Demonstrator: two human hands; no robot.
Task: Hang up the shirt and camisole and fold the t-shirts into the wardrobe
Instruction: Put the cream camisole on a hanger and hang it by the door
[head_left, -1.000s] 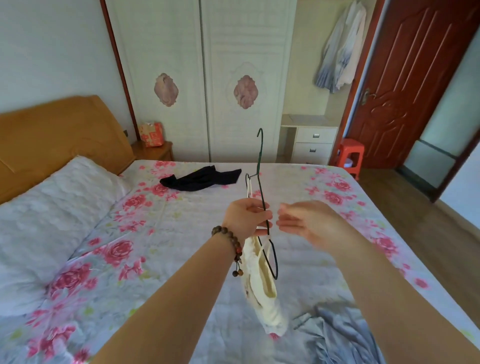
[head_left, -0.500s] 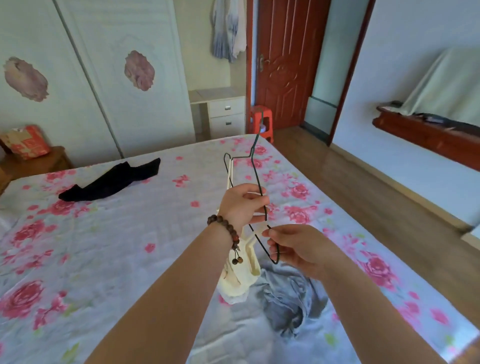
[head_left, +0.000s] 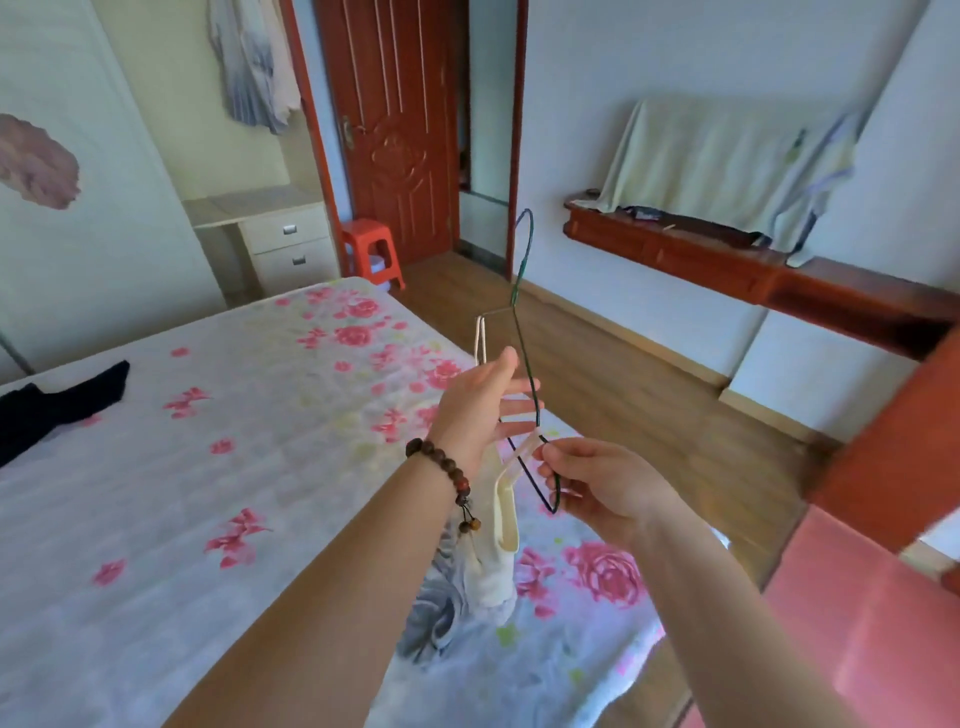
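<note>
I hold a thin green wire hanger (head_left: 521, 291) upright in front of me. My left hand (head_left: 480, 402), with a bead bracelet at the wrist, grips the hanger's middle. A cream camisole (head_left: 496, 540) dangles from it, one strap looped over the hanger's upper corner. My right hand (head_left: 602, 480) pinches the other strap at the hanger's lower corner. A grey t-shirt (head_left: 434, 608) lies crumpled on the bed below my arms. A black garment (head_left: 47, 405) lies flat on the bed at the far left.
The floral bed (head_left: 249, 415) fills the lower left. White wardrobe doors (head_left: 67, 171) stand behind it, beside a small drawer unit (head_left: 283, 244), a red stool (head_left: 371, 249) and a red-brown door (head_left: 400, 119). A wooden shelf (head_left: 727, 260) with draped cloth runs along the right wall.
My head has turned to the right, so the wardrobe slid left and the right wall came into view. My right hand went from apart to pinching the strap at the hanger's lower corner.
</note>
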